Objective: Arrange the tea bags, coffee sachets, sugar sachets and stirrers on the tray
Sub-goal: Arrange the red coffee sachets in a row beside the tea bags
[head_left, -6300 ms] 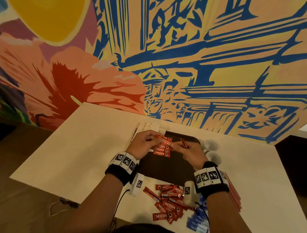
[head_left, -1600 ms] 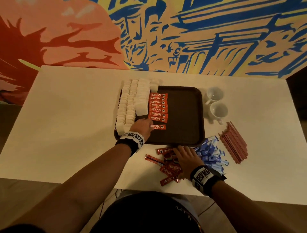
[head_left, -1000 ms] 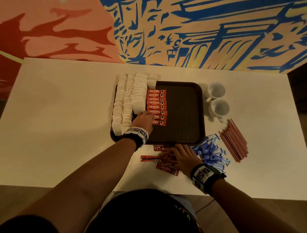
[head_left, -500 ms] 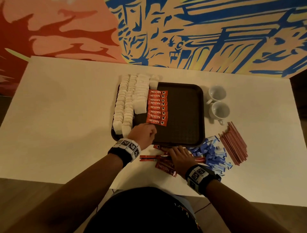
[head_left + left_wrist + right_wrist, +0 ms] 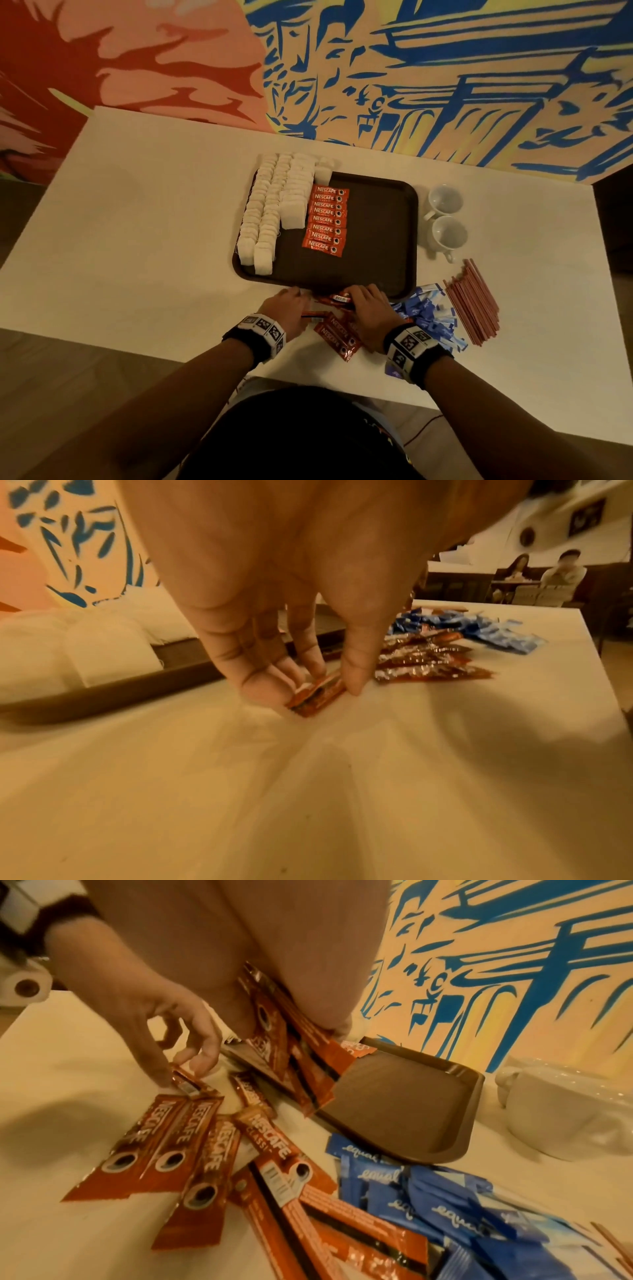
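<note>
A brown tray [image 5: 376, 246] carries rows of white tea bags [image 5: 274, 212] on its left and a column of red coffee sachets [image 5: 327, 221] beside them. More coffee sachets [image 5: 337, 334] lie loose on the table in front of the tray. My left hand [image 5: 291, 303] pinches the end of one coffee sachet [image 5: 316, 693] against the table between thumb and fingers. My right hand [image 5: 359, 301] holds a small bunch of coffee sachets [image 5: 308, 1069] at the tray's near rim. Blue sugar sachets [image 5: 428, 315] and reddish stirrers [image 5: 472, 301] lie to the right.
Two white cups [image 5: 447, 219] stand right of the tray. The white table [image 5: 154, 222] meets a painted wall [image 5: 411, 85] at the back. Its near edge is close under my wrists. In the left wrist view, people sit at a table [image 5: 544, 580] far off.
My left hand has come off the tray to the table in front of it and taken hold of a loose sachet. My right hand stays on the loose pile, now lifting several sachets.
</note>
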Demonstrator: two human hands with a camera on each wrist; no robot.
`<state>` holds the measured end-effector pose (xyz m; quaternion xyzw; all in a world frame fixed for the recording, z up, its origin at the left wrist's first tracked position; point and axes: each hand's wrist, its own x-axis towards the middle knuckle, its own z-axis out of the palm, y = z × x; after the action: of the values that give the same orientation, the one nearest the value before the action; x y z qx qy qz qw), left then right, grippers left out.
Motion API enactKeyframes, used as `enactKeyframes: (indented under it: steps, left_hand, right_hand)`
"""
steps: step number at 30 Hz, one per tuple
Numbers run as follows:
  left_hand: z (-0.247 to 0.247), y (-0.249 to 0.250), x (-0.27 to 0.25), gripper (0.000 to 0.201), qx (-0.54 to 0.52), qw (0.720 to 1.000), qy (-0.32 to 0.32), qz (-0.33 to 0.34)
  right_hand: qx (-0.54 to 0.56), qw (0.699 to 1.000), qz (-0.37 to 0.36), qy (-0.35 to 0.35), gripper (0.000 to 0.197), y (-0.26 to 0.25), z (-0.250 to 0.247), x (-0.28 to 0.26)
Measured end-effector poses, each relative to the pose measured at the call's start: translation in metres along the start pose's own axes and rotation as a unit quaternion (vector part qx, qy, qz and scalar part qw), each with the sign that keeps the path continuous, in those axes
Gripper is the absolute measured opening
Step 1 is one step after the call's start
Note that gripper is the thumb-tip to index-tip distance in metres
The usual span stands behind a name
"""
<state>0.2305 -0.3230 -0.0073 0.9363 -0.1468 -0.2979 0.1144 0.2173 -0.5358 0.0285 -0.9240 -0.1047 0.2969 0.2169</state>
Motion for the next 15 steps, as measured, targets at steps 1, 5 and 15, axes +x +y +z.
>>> enactKeyframes:
  steps: [1,5,15]
  left_hand:
    - [0.003,0.001,0.0,0.045,0.005,1.0,0.003,-0.002]
    - [0.002,0.001,-0.005,0.032,0.062,0.998,-0.008,-0.008]
    - [-0.037,-0.009,-0.038,0.024,-0.086,0.991,0.011,-0.105]
  right_hand:
    - [0.011,1.0,0.002,-0.001,0.044,-0.001,-0.002,-0.001]
    - [0.073,0.997,0.034,-0.004,0.042,-0.004,-0.018,-0.006]
    - [0.205,0.978,0.034,-0.002,0.043,0.003,-0.064,-0.015]
